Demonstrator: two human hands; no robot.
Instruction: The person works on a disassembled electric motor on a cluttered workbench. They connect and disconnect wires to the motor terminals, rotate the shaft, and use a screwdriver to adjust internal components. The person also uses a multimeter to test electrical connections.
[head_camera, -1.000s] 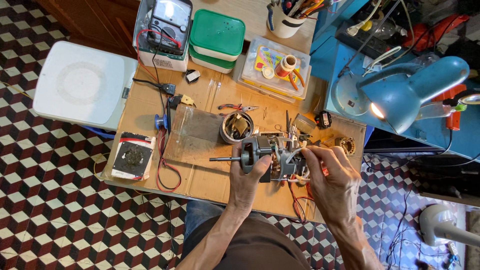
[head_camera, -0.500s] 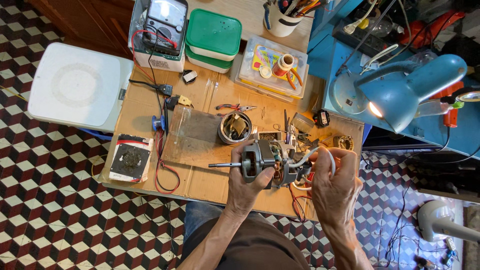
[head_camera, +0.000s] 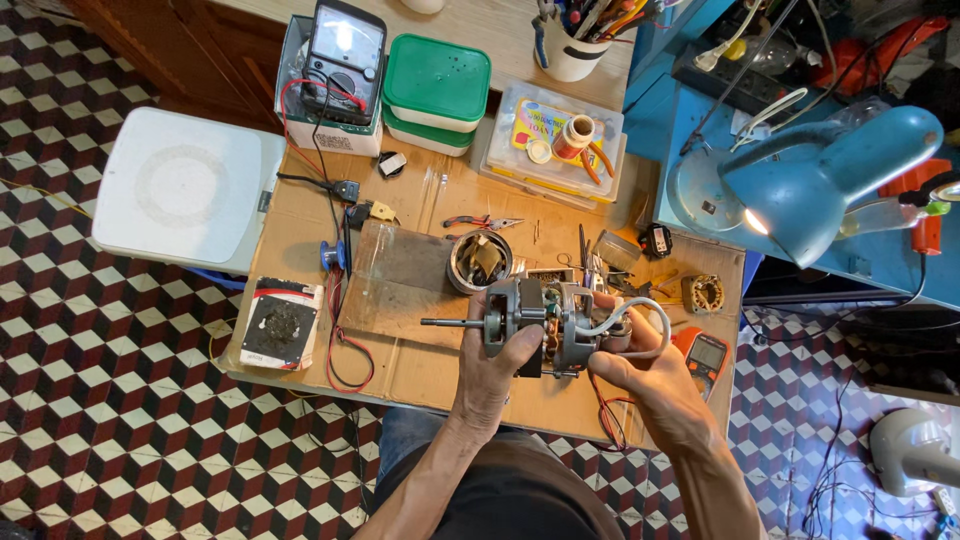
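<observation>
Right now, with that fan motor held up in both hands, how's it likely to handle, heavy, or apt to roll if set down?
The fan motor is probably heavy for its size: metal housing, and both the left hand and right hand support it. Its rounded body and long shaft suggest it could roll on the cardboard. The white cable looks floppy and may snag.

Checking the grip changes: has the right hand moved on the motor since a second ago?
Yes. The right hand dropped from the motor top to below its right end, toward the cardboard's near edge.
</observation>
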